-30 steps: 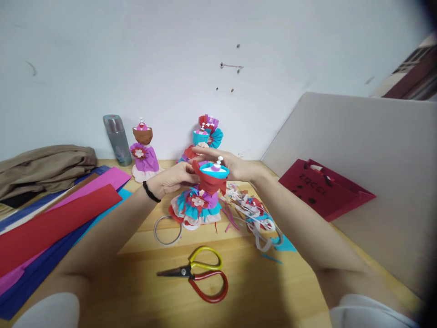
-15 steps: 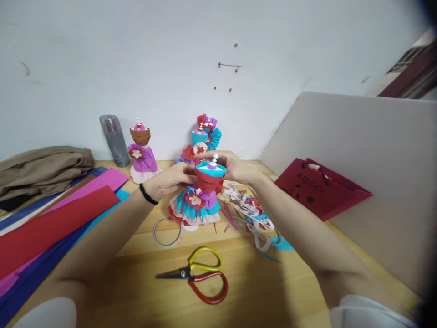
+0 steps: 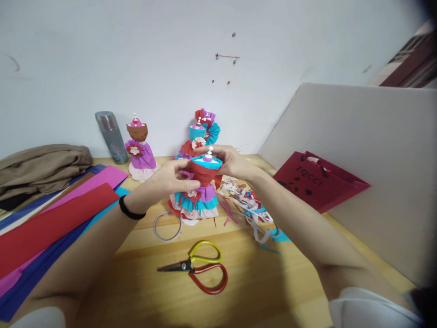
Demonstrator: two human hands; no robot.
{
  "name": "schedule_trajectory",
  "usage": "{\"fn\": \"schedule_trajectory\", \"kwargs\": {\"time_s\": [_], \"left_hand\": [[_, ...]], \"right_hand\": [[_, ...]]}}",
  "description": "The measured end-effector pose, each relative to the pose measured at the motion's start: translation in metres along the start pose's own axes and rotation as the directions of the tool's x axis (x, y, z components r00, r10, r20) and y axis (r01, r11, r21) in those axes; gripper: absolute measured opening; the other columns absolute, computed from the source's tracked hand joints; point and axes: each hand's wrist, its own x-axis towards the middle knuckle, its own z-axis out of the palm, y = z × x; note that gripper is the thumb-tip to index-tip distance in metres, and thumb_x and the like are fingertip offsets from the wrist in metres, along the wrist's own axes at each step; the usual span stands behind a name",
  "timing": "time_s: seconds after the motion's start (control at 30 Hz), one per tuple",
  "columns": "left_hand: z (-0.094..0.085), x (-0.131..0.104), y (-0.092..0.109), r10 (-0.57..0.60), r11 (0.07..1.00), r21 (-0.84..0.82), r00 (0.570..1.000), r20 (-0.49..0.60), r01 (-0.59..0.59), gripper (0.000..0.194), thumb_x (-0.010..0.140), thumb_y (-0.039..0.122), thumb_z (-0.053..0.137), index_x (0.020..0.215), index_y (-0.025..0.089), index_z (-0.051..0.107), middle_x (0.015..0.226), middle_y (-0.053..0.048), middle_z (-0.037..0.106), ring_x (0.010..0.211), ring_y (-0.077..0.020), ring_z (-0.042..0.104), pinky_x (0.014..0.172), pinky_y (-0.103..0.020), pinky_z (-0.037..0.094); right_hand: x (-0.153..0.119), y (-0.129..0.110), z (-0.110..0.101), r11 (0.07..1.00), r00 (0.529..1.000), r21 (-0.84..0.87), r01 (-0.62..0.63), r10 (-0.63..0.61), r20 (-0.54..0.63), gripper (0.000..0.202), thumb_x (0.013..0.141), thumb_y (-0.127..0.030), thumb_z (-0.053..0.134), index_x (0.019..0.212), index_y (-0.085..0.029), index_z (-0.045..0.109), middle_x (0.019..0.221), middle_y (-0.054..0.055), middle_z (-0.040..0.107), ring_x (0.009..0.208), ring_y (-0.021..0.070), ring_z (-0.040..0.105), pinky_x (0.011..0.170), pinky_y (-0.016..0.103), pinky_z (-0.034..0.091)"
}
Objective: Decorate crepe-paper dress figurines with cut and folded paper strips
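Observation:
A small dress form [image 3: 205, 175] in a layered paper dress stands upright on the table. Its top is red with a turquoise rim, its ruffled skirt purple, turquoise, cream and red, and a white knob crowns it. My left hand [image 3: 172, 179] closes on the bodice from the left, thumb across the front below the waist. From the right, my right hand [image 3: 235, 163] holds the back of the bodice; most of its fingertips are hidden behind the top. A loose red paper end hangs beside that hand. The skirt's flower is partly covered by my left thumb.
Scissors [image 3: 191, 266] with yellow and red handles lie in front, near a roll of tape [image 3: 167, 227]. Paper scraps [image 3: 246, 200] sit right, coloured paper sheets [image 3: 92, 198] left. Behind are other dressed forms [image 3: 141, 155], a flask [image 3: 112, 139] and a red bag [image 3: 317, 182].
My left hand has come round the bodice, its thumb now lying across the front over the flower's upper part. My right hand stays behind the top. The view has tipped slightly.

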Motion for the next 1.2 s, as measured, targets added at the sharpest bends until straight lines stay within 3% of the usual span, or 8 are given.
{"fn": "schedule_trajectory", "kwargs": {"time_s": [0.23, 0.37, 0.47, 0.57, 0.7, 0.9, 1.2], "left_hand": [[0.014, 0.013, -0.003, 0.037, 0.988, 0.154, 0.985, -0.166, -0.011, 0.051, 0.068, 0.036, 0.081, 0.109, 0.011, 0.065, 0.102, -0.012, 0.074, 0.085, -0.0227, 0.069, 0.076, -0.036, 0.056], [0.017, 0.018, -0.006, 0.109, 0.978, 0.196, 0.973, -0.205, -0.068, 0.043, 0.068, 0.034, 0.080, 0.102, 0.011, 0.067, 0.098, -0.010, 0.074, 0.084, -0.0216, 0.068, 0.079, -0.036, 0.054], [0.019, 0.018, -0.008, 0.125, 0.985, 0.142, 0.966, -0.224, -0.094, 0.041, 0.068, 0.033, 0.080, 0.100, 0.011, 0.067, 0.099, -0.010, 0.073, 0.086, -0.0210, 0.068, 0.078, -0.034, 0.054], [0.020, 0.017, -0.008, 0.115, 0.990, 0.107, 0.963, -0.242, -0.091, 0.044, 0.068, 0.034, 0.081, 0.102, 0.011, 0.066, 0.101, -0.010, 0.073, 0.087, -0.0210, 0.067, 0.076, -0.033, 0.054], [0.021, 0.018, -0.008, 0.100, 0.993, 0.092, 0.967, -0.236, -0.080, 0.046, 0.067, 0.035, 0.081, 0.103, 0.010, 0.065, 0.103, -0.012, 0.072, 0.088, -0.0228, 0.068, 0.079, -0.036, 0.055], [0.022, 0.017, -0.008, 0.102, 0.992, 0.104, 0.964, -0.248, -0.078, 0.040, 0.069, 0.033, 0.080, 0.098, 0.010, 0.065, 0.099, -0.011, 0.074, 0.086, -0.0225, 0.069, 0.078, -0.036, 0.056], [0.021, 0.015, -0.013, 0.093, 0.996, 0.034, 0.968, -0.234, -0.088, 0.044, 0.072, 0.036, 0.079, 0.105, 0.010, 0.066, 0.104, -0.013, 0.074, 0.086, -0.0225, 0.070, 0.074, -0.033, 0.057]], "right_hand": [[0.000, -0.002, -0.001, 0.998, 1.000, -0.059, -0.003, 0.002, -0.003, 0.047, 0.069, -0.025, 0.080, 0.114, -0.017, 0.069, 0.108, 0.007, 0.074, 0.093, 0.0210, 0.070, 0.091, 0.037, 0.057], [-0.008, -0.009, -0.002, 0.986, 0.999, -0.161, -0.036, 0.031, -0.035, 0.042, 0.069, -0.024, 0.078, 0.109, -0.017, 0.069, 0.109, 0.007, 0.073, 0.100, 0.0245, 0.068, 0.092, 0.039, 0.055], [-0.024, -0.021, -0.002, 0.944, 0.987, -0.300, -0.138, 0.107, -0.119, 0.052, 0.069, -0.024, 0.079, 0.118, -0.017, 0.067, 0.109, 0.009, 0.071, 0.093, 0.0234, 0.067, 0.081, 0.036, 0.056], [-0.043, -0.035, -0.001, 0.879, 0.957, -0.390, -0.276, 0.214, -0.195, 0.062, 0.072, -0.031, 0.078, 0.130, -0.017, 0.060, 0.095, 0.007, 0.071, 0.073, 0.0182, 0.064, 0.064, 0.032, 0.052], [-0.059, -0.046, 0.003, 0.870, 0.913, -0.334, -0.362, 0.259, -0.316, 0.050, 0.073, -0.037, 0.076, 0.116, -0.014, 0.064, 0.081, 0.006, 0.069, 0.065, 0.0173, 0.061, 0.059, 0.031, 0.049], [-0.061, -0.054, 0.011, 0.898, 0.914, -0.271, -0.347, 0.259, -0.312, 0.020, 0.074, -0.036, 0.073, 0.077, -0.018, 0.067, 0.067, 0.003, 0.064, 0.058, 0.0147, 0.056, 0.052, 0.029, 0.044], [-0.056, -0.047, 0.009, 0.900, 0.942, -0.334, -0.281, 0.192, -0.276, 0.022, 0.081, -0.038, 0.067, 0.070, -0.019, 0.064, 0.064, 0.002, 0.058, 0.057, 0.0134, 0.050, 0.050, 0.028, 0.037]]}}
